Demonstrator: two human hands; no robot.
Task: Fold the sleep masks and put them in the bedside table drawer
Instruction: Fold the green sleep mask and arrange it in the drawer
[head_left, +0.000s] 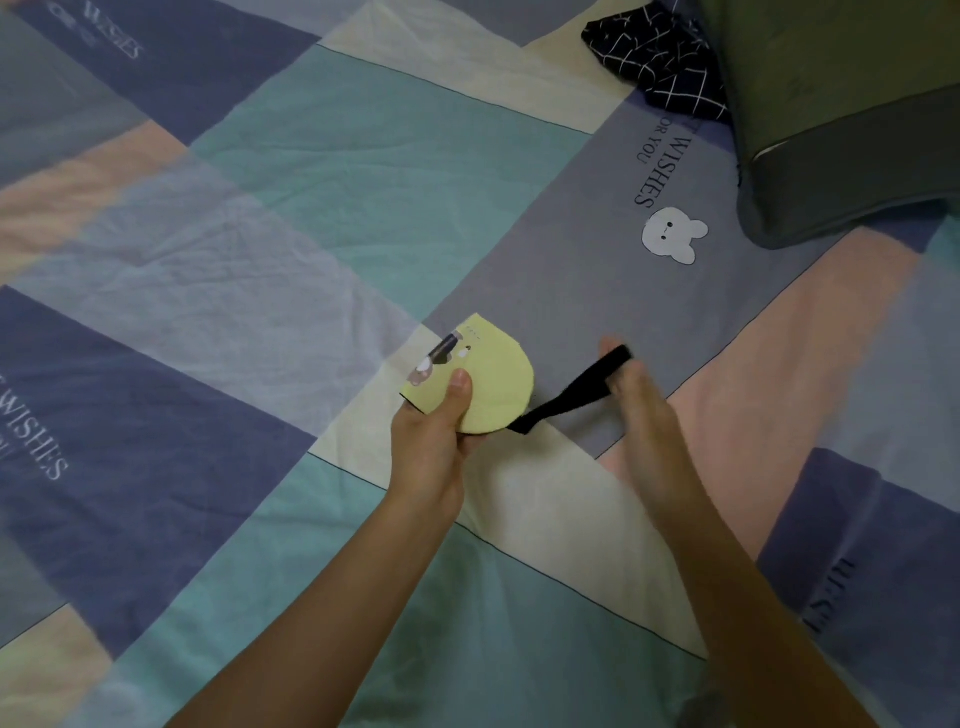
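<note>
A pale yellow sleep mask (493, 379) with a small cartoon print is folded in half above the bed. My left hand (436, 441) grips its lower left edge, thumb on top. The mask's black elastic strap (576, 389) stretches out to the right, pulled taut. My right hand (639, 395) holds the strap's far end, with the strap looped over the fingers. No bedside table or drawer is in view.
A patchwork bed sheet (311, 208) in blue, teal, cream and pink covers the whole area. A dark grey-green pillow (841, 119) lies at the top right. A navy cloth with a white grid (660, 62) is bunched beside it.
</note>
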